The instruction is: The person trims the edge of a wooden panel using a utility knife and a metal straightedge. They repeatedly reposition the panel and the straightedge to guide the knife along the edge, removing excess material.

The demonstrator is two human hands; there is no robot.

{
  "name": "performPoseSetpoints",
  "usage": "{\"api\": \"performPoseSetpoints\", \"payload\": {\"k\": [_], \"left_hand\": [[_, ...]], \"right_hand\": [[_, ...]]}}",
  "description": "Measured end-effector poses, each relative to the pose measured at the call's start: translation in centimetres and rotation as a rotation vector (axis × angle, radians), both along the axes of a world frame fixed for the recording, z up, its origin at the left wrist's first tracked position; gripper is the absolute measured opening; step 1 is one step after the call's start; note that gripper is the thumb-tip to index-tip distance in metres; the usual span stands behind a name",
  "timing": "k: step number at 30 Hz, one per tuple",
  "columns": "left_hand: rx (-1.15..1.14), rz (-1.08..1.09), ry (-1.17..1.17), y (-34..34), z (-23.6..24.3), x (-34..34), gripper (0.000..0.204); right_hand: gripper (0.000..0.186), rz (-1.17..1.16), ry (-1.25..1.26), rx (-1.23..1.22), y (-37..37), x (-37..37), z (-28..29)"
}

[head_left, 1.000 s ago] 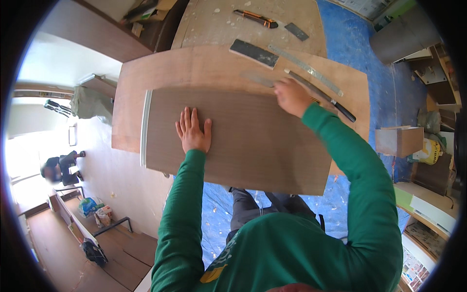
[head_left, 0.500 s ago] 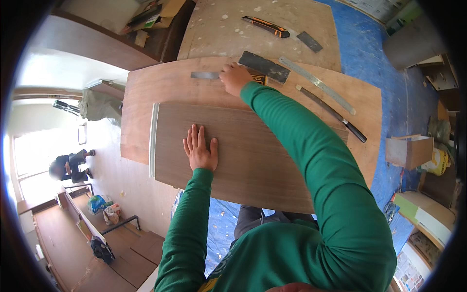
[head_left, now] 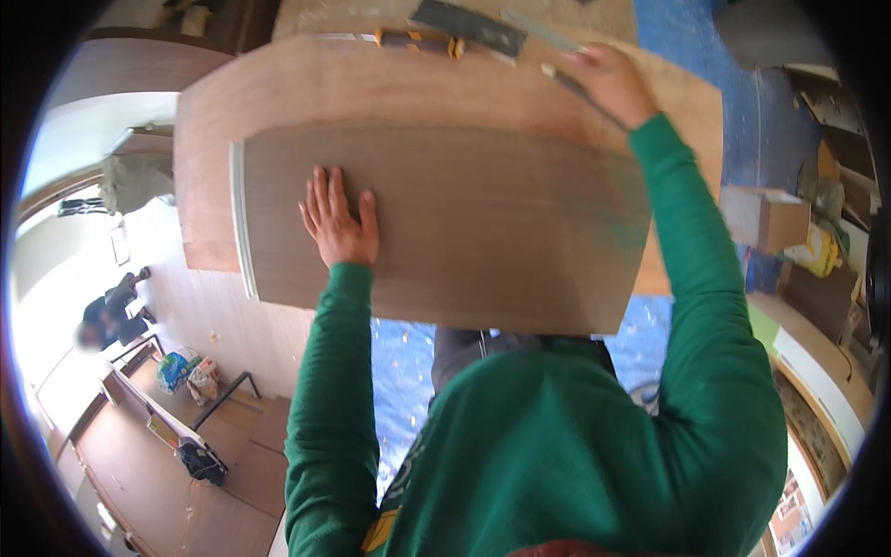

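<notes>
My left hand [head_left: 339,221] lies flat on a brown wood-grain board [head_left: 483,223], fingers stretched and slightly spread. At the far right, my right hand [head_left: 614,85] reaches over the near part of a thin steel ruler [head_left: 543,32]. Its fingertips touch or hover at the ruler; blur hides whether they grip it. Just below that hand runs a slim dark tool with a pale tip [head_left: 580,91], its handle end hidden by my hand and sleeve. Farther left lie a flat-bladed tool with a black and yellow handle [head_left: 418,43] and a dark rectangular block [head_left: 469,28].
The board rests on a larger pale plywood sheet [head_left: 213,204], its left edge trimmed by a white strip [head_left: 243,223]. Blue sheeting [head_left: 691,176] covers the floor. A cardboard box [head_left: 766,218] stands at right. Another person [head_left: 116,311] is far off at left.
My right hand has left the flat-bladed tool and moved right to the ruler. My left hand stays flat on the board. The view has shifted, so the table sits higher in the picture.
</notes>
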State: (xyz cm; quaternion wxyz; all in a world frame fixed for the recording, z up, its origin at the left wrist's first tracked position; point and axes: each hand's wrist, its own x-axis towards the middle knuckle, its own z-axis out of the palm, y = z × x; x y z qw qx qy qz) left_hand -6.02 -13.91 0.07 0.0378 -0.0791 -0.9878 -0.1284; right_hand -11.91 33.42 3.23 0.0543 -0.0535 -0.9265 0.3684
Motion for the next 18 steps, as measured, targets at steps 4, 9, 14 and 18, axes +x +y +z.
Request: {"api": "performPoseSetpoints", "payload": {"k": [4, 9, 14, 18], "left_hand": [[-0.034, -0.009, 0.024, -0.4, -0.7, -0.2, 0.066], [0.003, -0.039, 0.032, -0.1, -0.8, 0.0, 0.066], [0.009, -0.041, 0.021, -0.6, -0.9, 0.0, 0.069], [0.021, -0.048, 0.004, -0.3, -0.7, -0.1, 0.070]], "right_hand": [[0.033, -0.082, -0.173, 0.269, 9.0, 11.5, 0.6], [0.032, -0.029, -0.472, 0.242, 11.2, 15.5, 0.2], [0.028, -0.052, -0.365, 0.161, 10.1, 15.0, -0.8], [0.038, 0.003, -0.152, 0.368, 10.5, 15.5, -2.5]]}}
